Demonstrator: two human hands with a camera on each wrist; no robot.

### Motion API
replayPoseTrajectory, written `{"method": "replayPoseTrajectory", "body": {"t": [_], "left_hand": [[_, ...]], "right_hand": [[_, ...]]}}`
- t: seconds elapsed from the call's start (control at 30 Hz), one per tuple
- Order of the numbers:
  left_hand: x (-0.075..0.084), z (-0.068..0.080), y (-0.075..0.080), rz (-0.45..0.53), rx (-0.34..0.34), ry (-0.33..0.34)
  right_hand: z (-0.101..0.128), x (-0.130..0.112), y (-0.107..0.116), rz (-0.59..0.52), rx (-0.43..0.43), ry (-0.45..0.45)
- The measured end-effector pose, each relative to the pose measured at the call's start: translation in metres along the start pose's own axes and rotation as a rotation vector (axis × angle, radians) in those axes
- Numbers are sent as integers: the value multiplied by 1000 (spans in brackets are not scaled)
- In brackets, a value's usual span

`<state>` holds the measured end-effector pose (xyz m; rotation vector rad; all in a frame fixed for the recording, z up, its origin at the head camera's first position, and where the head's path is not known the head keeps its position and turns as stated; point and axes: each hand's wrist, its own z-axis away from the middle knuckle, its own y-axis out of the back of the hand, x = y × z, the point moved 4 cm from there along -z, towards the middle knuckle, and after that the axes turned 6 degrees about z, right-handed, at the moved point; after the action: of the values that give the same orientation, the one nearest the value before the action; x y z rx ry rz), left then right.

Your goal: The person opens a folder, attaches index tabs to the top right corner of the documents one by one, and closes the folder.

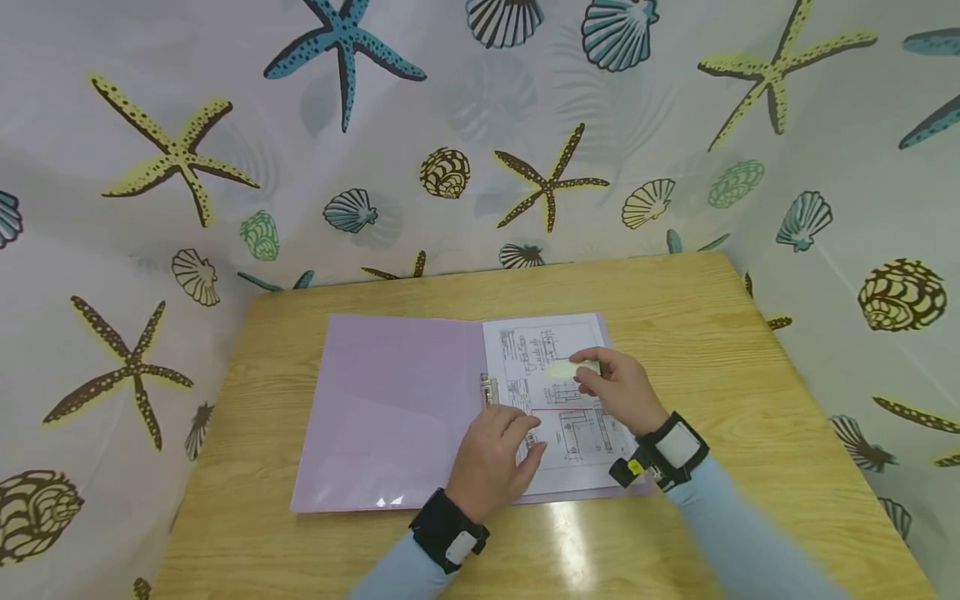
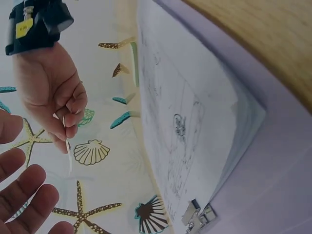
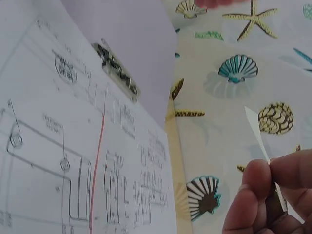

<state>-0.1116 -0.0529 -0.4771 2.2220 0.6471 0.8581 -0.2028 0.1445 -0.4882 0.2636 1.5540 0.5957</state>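
A light purple folder [image 1: 390, 408] lies spread on the table. Its right side bears a stack of white sheets with technical drawings [image 1: 551, 471], crossed by a red line. A metal clip [image 1: 488, 388] sits at the fold, by the sheets' left edge. Above the upper part of the drawings, my right hand [image 1: 618, 387] pinches a small pale yellow paper slip [image 1: 561, 368] between thumb and fingers. Seen edge-on in the right wrist view, the slip [image 3: 257, 129] is thin and flat. My left hand [image 1: 497, 458] hovers over the sheets' lower left, fingers loosely bent and holding nothing.
The wooden table [image 1: 697, 333] extends around the folder on every side. A white cloth [image 1: 450, 92] printed with starfish and shells hangs behind the table and along both sides. Both wrists wear black straps [image 1: 672, 450] with small devices.
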Motion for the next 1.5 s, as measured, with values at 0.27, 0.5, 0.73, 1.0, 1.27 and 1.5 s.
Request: {"method": "replayPoseTrajectory", "body": {"t": [0.27, 0.5, 0.73, 1.0, 1.27, 1.5], "left_hand": [[-2, 10, -43, -116, -320, 10], [-10, 23, -75, -163, -590, 107], [-16, 31, -81, -225, -648, 199], [-20, 33, -80, -203, -675, 278], [-19, 32, -79, -198, -699, 290], [-19, 30, -79, -193, -701, 294]], "right_hand": [[-35, 38, 16, -3, 62, -150], [-63, 57, 17, 27, 91, -241], [-85, 67, 16, 56, 123, -295], [-101, 70, 10, 162, 83, -328], [-110, 73, 6, 206, 47, -372], [-119, 73, 2, 175, 36, -412]]}}
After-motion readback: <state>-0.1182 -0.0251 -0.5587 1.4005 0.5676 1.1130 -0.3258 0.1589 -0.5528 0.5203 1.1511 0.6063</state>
